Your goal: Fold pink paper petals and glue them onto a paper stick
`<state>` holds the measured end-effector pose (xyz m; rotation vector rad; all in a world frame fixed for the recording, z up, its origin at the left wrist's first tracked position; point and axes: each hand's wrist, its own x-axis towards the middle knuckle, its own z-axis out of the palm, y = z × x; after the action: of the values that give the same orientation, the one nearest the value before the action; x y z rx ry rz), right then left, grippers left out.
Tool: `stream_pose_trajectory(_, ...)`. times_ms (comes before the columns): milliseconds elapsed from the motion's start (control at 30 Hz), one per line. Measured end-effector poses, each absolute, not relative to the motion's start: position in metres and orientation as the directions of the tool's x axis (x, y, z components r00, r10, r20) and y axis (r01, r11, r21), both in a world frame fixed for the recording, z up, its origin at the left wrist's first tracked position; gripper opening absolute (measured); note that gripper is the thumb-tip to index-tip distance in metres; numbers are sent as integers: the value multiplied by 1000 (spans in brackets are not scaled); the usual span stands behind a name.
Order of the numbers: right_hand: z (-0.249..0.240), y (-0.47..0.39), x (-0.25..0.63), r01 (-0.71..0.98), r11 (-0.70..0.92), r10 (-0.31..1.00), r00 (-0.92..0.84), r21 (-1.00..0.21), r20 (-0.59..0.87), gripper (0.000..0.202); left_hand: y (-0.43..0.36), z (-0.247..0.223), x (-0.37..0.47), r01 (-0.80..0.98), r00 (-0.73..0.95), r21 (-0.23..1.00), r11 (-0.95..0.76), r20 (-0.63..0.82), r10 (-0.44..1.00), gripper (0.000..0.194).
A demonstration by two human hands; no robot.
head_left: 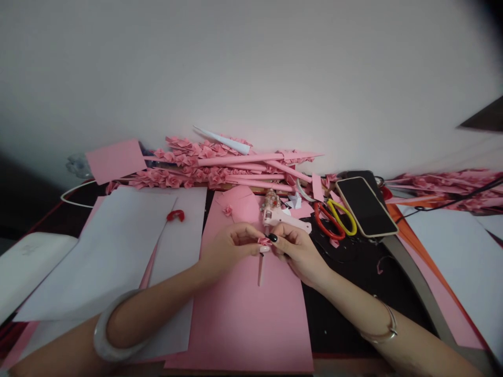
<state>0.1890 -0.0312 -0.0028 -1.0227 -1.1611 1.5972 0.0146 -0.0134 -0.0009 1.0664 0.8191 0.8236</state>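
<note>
two hands, left hand (228, 246) and right hand (298, 254), pinch one paper flower (264, 242).

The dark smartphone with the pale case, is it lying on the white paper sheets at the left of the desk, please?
No, the dark smartphone lies at the right, beside the red and yellow scissors, apart from the white paper sheets.

Left hand (231, 243) and right hand (296, 251) meet above a pink paper sheet (243, 314), fingers (251, 242) pinching a small pink paper flower (264, 241) on a thin stem (260, 269). A pink glue gun (285, 220) lies just beyond. Scissors (336, 219) and a smartphone (366, 206) rest to the right on the worktop (346, 293).
</note>
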Motion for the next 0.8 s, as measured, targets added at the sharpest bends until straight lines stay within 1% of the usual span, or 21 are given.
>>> stream_pose_trajectory(100,-1,-34,188,-114,-102,979,-189,-988,-79,24,-13,1,15,-151,452,953,263,-170,876,15)
stream_pose_trajectory(200,4,-38,188,67,75,993,-97,-995,68,15,-12,1,14,-137,459,959,248,-161,874,16)
stream_pose_trajectory(267,8,-41,188,188,187,980,-98,-964,171,10,-12,0,14,-106,465,966,237,-162,870,16)
stream_pose_trajectory(367,10,-42,186,282,264,963,-131,-922,236,7,-13,-2,13,-22,467,986,165,-136,874,17)
stream_pose_trajectory(467,9,-41,185,351,290,956,-146,-891,253,6,-13,-4,13,43,476,994,99,-107,873,17)
stream_pose_trajectory(567,8,-40,185,392,288,957,-160,-874,243,12,-13,-5,13,54,480,994,91,-106,871,18)
stream_pose_trajectory(700,8,-39,186,401,255,965,-165,-880,204,19,-16,-2,14,105,459,993,45,-89,884,17)
stream_pose_trajectory(800,9,-38,186,368,200,974,-170,-908,146,22,-17,1,13,134,452,991,0,-61,890,14)
